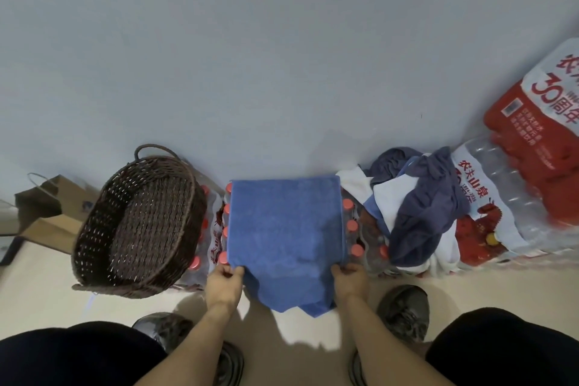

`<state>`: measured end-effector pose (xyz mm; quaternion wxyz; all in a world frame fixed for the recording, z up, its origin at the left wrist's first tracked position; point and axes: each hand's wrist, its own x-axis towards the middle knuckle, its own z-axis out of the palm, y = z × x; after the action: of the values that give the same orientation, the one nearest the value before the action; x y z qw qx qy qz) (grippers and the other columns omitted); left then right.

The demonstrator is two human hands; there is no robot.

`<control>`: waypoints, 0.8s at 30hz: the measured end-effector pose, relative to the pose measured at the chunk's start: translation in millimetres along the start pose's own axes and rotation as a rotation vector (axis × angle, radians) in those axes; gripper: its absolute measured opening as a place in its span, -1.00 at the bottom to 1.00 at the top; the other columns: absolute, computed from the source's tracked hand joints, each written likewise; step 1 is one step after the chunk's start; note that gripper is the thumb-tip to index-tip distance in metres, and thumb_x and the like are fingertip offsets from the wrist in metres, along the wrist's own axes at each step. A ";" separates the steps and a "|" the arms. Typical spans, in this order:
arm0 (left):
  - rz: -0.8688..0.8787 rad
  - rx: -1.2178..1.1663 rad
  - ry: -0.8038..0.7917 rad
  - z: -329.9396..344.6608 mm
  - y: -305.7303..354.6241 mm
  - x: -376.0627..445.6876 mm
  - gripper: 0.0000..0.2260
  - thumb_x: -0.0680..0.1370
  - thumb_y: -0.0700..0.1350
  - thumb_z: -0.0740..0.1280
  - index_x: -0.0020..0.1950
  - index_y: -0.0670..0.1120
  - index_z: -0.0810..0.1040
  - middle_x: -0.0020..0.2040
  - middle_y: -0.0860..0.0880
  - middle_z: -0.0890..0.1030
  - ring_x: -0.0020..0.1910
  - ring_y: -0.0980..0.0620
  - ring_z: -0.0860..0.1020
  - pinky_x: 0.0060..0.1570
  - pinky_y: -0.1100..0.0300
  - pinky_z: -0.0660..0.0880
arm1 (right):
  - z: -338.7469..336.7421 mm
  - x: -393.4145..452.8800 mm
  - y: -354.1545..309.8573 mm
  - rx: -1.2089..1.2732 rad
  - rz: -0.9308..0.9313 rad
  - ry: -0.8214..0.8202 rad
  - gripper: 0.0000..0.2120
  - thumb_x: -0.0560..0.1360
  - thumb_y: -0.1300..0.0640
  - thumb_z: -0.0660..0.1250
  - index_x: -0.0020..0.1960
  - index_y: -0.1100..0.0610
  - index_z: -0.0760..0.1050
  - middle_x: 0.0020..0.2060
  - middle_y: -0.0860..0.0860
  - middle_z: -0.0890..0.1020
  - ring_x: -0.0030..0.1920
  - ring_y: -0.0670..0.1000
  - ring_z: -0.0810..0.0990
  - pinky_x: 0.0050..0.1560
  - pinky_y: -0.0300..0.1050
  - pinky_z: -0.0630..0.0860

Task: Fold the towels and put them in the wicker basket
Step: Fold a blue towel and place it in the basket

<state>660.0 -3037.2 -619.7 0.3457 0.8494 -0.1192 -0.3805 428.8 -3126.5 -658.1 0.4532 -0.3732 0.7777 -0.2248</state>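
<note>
A blue towel (283,222) lies spread flat over a pack of red-capped water bottles (352,226), its near end hanging down over the front. My left hand (224,283) pinches the towel's near left edge. My right hand (349,280) pinches its near right edge. A dark brown wicker basket (94,229) stands to the left of the towel, tilted, with nothing visible inside it. A heap of unfolded towels (416,207), dark blue, light blue and white, lies to the right of the blue towel.
A pale wall rises right behind the bottle packs. Stacked red-and-white bottle packs (529,147) fill the right side. A brown paper bag (47,213) lies left of the basket. My knees and shoes (404,310) are on the beige floor below.
</note>
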 end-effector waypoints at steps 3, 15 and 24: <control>0.039 -0.006 0.021 -4.8 4.3 -0.4 -0.82 0.52 -0.17 0.38 -0.24 -0.16 0.46 -0.29 -0.08 0.57 -0.21 -0.15 0.53 -0.11 0.09 0.41 | -0.2 -1.8 -3.7 -0.028 0.012 -0.018 -0.88 0.50 0.17 0.39 -0.14 0.22 0.52 -0.23 0.13 0.61 -0.16 0.20 0.55 -0.09 -0.02 0.47; -0.057 0.274 -0.049 -29.4 6.0 21.6 -0.74 0.49 0.00 0.47 -0.09 -0.22 0.67 -0.08 -0.24 0.69 -0.07 -0.19 0.64 0.04 0.02 0.56 | -30.5 -11.2 -21.0 0.097 0.022 0.123 -0.72 0.62 0.10 0.25 -0.10 0.27 0.60 -0.14 0.25 0.64 -0.14 0.16 0.52 -0.09 -0.02 0.42; 0.105 0.151 0.068 -36.2 46.2 14.2 -0.73 0.49 -0.01 0.46 -0.26 -0.15 0.51 -0.31 -0.09 0.58 -0.33 -0.04 0.52 -0.38 0.16 0.36 | -51.0 -11.2 -74.0 0.195 -0.191 0.182 -0.74 0.57 0.10 0.34 -0.26 0.15 0.59 -0.31 0.09 0.63 -0.22 0.12 0.56 -0.14 -0.06 0.49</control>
<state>698.8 -3059.7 -579.4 0.3039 0.8780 -0.1803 -0.3228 415.7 -3163.0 -576.3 0.3915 -0.3777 0.7511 -0.3740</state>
